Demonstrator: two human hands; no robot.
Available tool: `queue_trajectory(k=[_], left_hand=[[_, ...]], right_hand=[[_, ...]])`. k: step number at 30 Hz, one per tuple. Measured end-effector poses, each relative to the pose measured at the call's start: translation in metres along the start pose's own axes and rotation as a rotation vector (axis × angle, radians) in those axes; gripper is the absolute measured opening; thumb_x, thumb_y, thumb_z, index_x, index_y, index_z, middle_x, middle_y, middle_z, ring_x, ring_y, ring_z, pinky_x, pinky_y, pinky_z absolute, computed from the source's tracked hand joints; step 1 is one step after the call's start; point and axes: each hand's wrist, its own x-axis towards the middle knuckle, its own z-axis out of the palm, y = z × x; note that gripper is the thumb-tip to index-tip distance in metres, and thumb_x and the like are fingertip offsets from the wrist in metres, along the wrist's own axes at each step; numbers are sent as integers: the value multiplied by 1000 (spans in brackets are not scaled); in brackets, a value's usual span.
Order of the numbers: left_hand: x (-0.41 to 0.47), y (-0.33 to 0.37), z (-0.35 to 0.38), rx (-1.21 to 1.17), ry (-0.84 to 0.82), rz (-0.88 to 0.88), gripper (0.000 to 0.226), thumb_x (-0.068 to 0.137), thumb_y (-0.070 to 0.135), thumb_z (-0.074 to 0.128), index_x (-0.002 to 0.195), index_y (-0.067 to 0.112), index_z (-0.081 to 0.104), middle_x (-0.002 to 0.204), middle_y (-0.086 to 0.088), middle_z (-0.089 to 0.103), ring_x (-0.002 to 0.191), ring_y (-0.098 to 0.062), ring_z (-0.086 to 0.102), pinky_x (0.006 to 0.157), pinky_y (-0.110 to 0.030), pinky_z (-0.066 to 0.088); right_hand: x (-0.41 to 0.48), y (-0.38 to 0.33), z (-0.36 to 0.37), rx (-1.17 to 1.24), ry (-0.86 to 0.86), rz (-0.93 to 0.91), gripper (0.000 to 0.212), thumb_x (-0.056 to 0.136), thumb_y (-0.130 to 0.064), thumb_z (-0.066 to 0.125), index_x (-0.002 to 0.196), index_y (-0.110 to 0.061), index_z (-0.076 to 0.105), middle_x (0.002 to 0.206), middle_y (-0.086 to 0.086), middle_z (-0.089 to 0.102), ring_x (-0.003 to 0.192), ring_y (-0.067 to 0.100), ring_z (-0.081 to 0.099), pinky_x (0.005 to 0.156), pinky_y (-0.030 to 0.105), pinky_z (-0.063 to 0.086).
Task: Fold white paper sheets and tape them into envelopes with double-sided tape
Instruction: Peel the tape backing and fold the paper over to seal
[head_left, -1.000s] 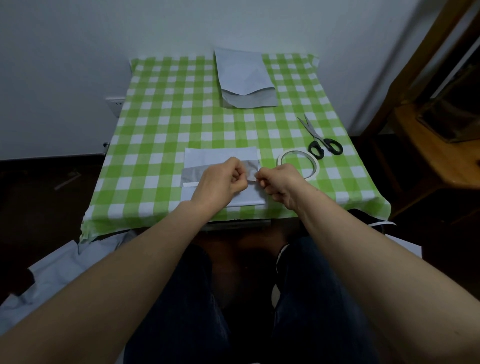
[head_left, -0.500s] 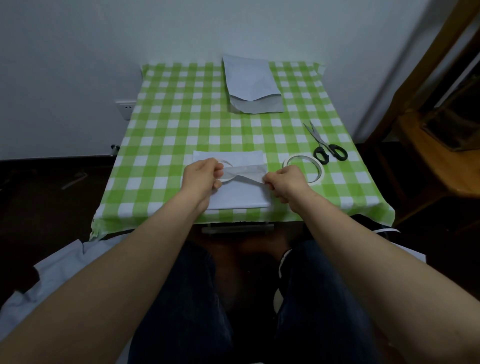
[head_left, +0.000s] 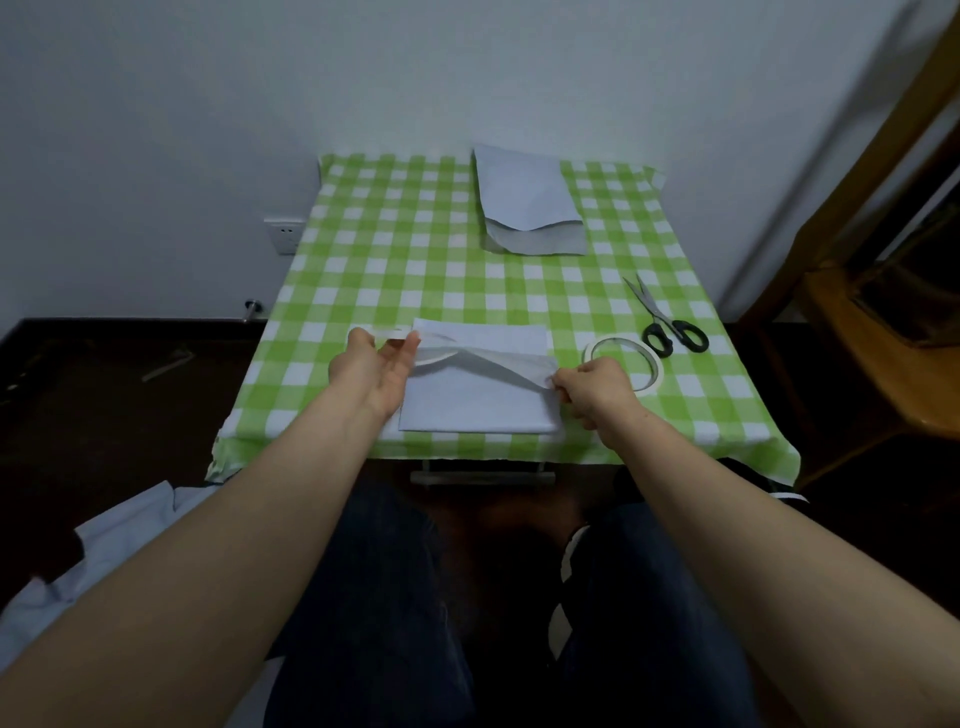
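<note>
Two hands were spread apart over the near part of the table when I checked the feed. The left hand (head_left: 374, 366) pinched one end of a pale tape strip (head_left: 493, 364) between thumb and fingers, lifted just past the sheet's left edge. The right hand (head_left: 597, 387) pinched the other end at the right edge. The strip ran slack across the folded white sheet (head_left: 478, 410), which lay flat close to the table's front edge. Just beyond the right hand sat the tape roll (head_left: 655, 375), then the scissors (head_left: 667, 325). A broad band of green checked cloth (head_left: 395, 260) separated the sheet from the envelope stack (head_left: 524, 200) at the wall. A wooden chair (head_left: 878, 332) stood near the right side.
</note>
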Motion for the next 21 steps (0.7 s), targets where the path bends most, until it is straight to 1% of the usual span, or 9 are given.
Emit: queue_trajectory(k=[3, 5, 8, 11, 12, 14, 16, 17, 21], left_hand=[[2, 11, -8, 45, 96, 103, 34, 99, 11, 41, 130, -2, 42, 84, -15, 53, 72, -21, 57, 62, -30, 59], [1, 18, -11, 75, 154, 173, 27, 98, 12, 43, 122, -1, 46, 86, -13, 55, 69, -19, 58, 69, -29, 59], [-2, 33, -13, 88, 264, 269, 12, 99, 13, 41, 107, 5, 44, 87, -7, 54, 59, -12, 57, 64, -23, 55], [-1, 51, -17, 64, 354, 359, 24, 100, 17, 39, 120, 5, 44, 96, -5, 51, 57, -10, 55, 62, -22, 53], [0, 57, -18, 60, 380, 383, 25, 100, 18, 39, 120, 5, 45, 96, -4, 50, 57, -10, 55, 61, -21, 53], [1, 66, -22, 45, 406, 427, 13, 98, 16, 38, 101, 8, 48, 86, 1, 48, 56, -10, 55, 58, -20, 50], [1, 71, -24, 60, 430, 460, 21, 96, 14, 36, 77, 10, 44, 76, 4, 47, 56, -10, 58, 59, -21, 48], [0, 72, -24, 66, 429, 474, 24, 94, 14, 35, 71, 13, 41, 75, 5, 49, 56, -10, 59, 59, -22, 46], [-5, 62, -11, 72, 336, 468, 25, 91, 9, 37, 66, 11, 40, 73, -1, 52, 51, -11, 59, 53, -19, 47]], right_hand=[[-2, -2, 0, -9, 23, 4, 37, 87, -12, 54, 52, -9, 45, 51, 8, 42, 42, 19, 34, 42, 24, 26], [-4, -3, 0, -15, 28, 6, 36, 87, -12, 54, 53, -8, 47, 52, 8, 44, 42, 19, 34, 42, 24, 26], [-5, -2, 1, -28, 25, 3, 35, 87, -11, 54, 53, -7, 47, 52, 9, 44, 43, 19, 35, 43, 25, 27], [-5, -2, 3, -48, 38, 7, 35, 87, -11, 54, 54, -7, 47, 52, 9, 44, 43, 20, 36, 43, 26, 28], [-6, -2, 3, -53, 42, 8, 34, 87, -11, 55, 53, -7, 47, 52, 9, 44, 43, 20, 36, 43, 26, 28], [-6, -1, 4, -65, 43, 11, 34, 86, -11, 55, 53, -6, 49, 51, 9, 44, 43, 20, 37, 44, 26, 29], [-6, 0, 4, -85, 43, 9, 33, 85, -10, 56, 53, -4, 51, 48, 9, 44, 42, 20, 36, 44, 26, 29], [-7, 0, 3, -98, 43, 3, 33, 84, -9, 56, 52, -3, 53, 47, 9, 44, 41, 21, 36, 44, 25, 29], [-10, 1, -1, -196, 54, -56, 32, 83, -7, 56, 51, -3, 56, 47, 8, 44, 43, 22, 37, 48, 27, 33]])
